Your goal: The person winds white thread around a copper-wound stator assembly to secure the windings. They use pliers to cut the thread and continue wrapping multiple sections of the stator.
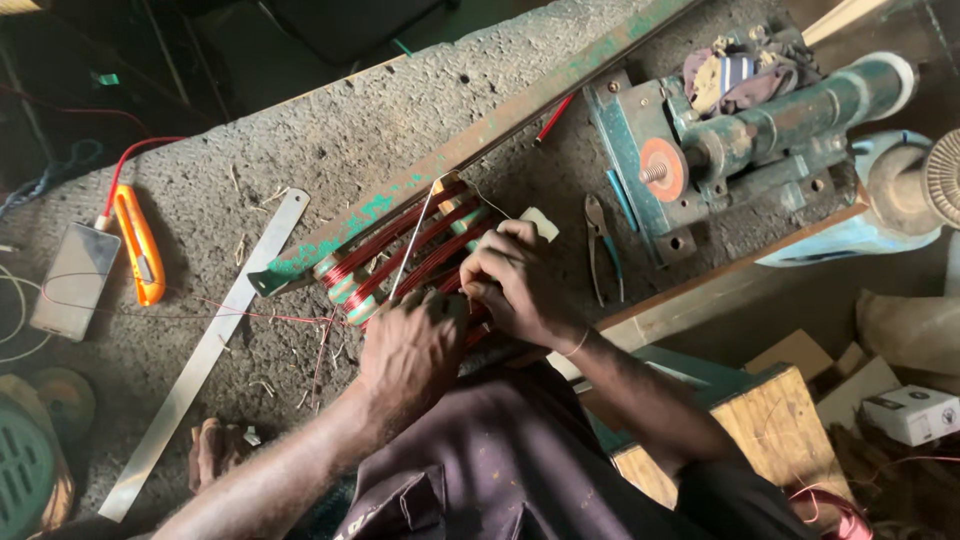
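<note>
Head view looking down on a wire coil (400, 255): red enamelled strands lying in about four bands, wrapped at intervals in pale green sleeves. Lying on the grey bench (330, 130), against a green-painted metal bar (480, 140), just in front of the person's body.

Pressing down on the near end of the coil with the left hand (415, 345), fingers curled over the strands with knuckles up. Fingertips hidden, so not telling whether clamped or only resting. Pinching together on a few strands with the right hand (515, 280), its fingers closed on the coil beside the left hand. Touching a small white piece (540, 222) at the far knuckles. Crossing the bands, one thin metal rod (412, 240), leaning towards the bar.

Judging by the pose: dressing or tucking strands at the coil's end, one hand steadying and the other gripping. Probably calling next for a firm hold from the left hand and small, careful pulls from the right, sparing the enamel from scraping.

Counting outward:
- one pair of pliers (600, 250) just right of the hands
- one red pencil-like stick (555, 117) beyond the bar
- one green winding machine (740, 140) at the bench's right end
- one steel ruler (205, 350) well left of the coil
- one orange utility knife (140, 245) beside one phone (75, 280) at the far left
- two hands, both on the coil
</note>
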